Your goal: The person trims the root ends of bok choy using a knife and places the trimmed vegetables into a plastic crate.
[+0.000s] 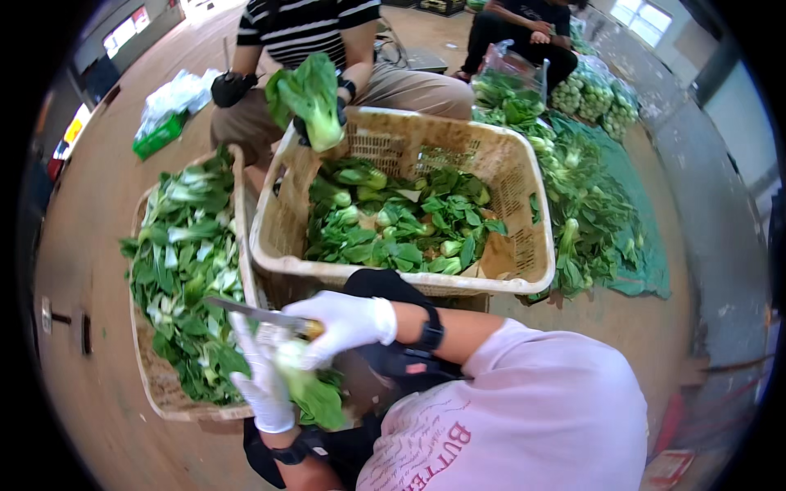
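Observation:
My right hand (345, 324), in a white glove, grips a knife (255, 312) by its yellowish handle. The blade points left across the base of a head of bok choy (309, 385). Below it my left hand (267, 385), also white-gloved, supports that bok choy, its fingers along the near-left side and partly extended. The green leaves hang toward my lap. Just left of my hands stands a crate (141, 348) heaped with loose green leaves. Beyond them is a larger, dirty cream plastic crate (270, 225) with bok choy heads and leaves on its bottom.
Across the big crate a seated person in a striped shirt (309, 37) holds a bok choy (307, 98) in a dark glove. At right, piled bok choy (585, 188) lies on a green sheet (651, 245). Farther back are filled bags (594, 98) and another seated person (524, 33).

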Demonstrator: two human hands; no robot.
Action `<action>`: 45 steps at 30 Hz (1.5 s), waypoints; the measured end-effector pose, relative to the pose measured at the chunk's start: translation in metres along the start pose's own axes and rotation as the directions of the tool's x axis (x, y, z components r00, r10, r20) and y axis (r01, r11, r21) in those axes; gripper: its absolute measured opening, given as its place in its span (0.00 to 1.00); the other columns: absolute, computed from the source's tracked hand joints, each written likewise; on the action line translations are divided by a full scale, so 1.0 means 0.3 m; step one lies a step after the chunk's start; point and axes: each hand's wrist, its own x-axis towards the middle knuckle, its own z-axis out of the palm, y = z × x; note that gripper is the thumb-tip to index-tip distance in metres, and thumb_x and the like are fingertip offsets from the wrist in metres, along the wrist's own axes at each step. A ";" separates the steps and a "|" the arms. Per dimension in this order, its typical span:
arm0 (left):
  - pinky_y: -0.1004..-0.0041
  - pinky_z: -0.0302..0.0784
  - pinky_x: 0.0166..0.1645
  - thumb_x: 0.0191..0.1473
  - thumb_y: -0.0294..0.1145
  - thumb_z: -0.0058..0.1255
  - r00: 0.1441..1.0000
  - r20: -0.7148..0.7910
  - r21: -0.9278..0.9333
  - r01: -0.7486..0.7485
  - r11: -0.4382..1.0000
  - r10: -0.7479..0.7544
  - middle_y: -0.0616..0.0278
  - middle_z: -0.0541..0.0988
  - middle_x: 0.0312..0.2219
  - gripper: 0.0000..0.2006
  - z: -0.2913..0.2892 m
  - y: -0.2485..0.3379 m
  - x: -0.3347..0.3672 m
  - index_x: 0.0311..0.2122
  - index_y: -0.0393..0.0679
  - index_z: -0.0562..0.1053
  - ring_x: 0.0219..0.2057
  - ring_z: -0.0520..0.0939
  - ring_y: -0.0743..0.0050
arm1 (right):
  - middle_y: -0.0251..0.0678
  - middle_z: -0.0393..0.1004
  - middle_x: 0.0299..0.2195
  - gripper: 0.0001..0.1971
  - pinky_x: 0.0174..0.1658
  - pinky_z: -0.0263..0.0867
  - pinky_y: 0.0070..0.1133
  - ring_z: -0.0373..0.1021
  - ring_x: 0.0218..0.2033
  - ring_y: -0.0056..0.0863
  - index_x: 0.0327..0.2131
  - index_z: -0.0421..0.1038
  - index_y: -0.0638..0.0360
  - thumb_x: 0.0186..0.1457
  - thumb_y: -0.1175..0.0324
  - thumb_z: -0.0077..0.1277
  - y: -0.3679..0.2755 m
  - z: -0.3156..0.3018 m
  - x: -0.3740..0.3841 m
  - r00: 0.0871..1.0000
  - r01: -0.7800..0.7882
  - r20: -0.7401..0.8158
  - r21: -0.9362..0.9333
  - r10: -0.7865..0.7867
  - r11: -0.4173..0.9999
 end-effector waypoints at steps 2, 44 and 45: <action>0.59 0.54 0.58 0.41 0.78 0.32 0.957 0.262 -0.171 0.176 0.970 -0.127 0.55 0.49 0.61 0.54 0.168 0.001 0.033 0.65 0.50 0.37 0.55 0.62 0.54 | 0.34 0.75 0.32 0.20 0.39 0.67 0.23 0.71 0.33 0.25 0.40 0.71 0.59 0.45 0.60 0.59 0.025 -0.096 -0.199 0.991 -0.039 -0.118 0.158 0.058 0.987; 0.76 0.69 0.45 0.56 0.42 0.44 0.809 -0.562 -0.021 0.197 0.980 -0.175 0.61 0.73 0.41 0.21 -0.169 -0.090 0.098 0.50 0.39 0.67 0.40 0.73 0.75 | 0.34 0.72 0.28 0.15 0.23 0.67 0.20 0.71 0.25 0.22 0.40 0.66 0.58 0.54 0.59 0.51 0.773 -0.798 -0.528 0.437 -0.829 -0.263 0.255 0.860 0.499; 0.76 0.69 0.46 0.56 0.38 0.45 0.837 -0.540 0.071 0.151 0.986 -0.090 0.61 0.73 0.41 0.19 -0.139 -0.101 0.104 0.50 0.38 0.68 0.41 0.73 0.75 | 0.34 0.73 0.29 0.13 0.21 0.67 0.19 0.71 0.24 0.22 0.38 0.66 0.57 0.55 0.59 0.50 0.716 -0.783 -0.485 0.462 -0.668 -0.278 0.515 0.842 0.537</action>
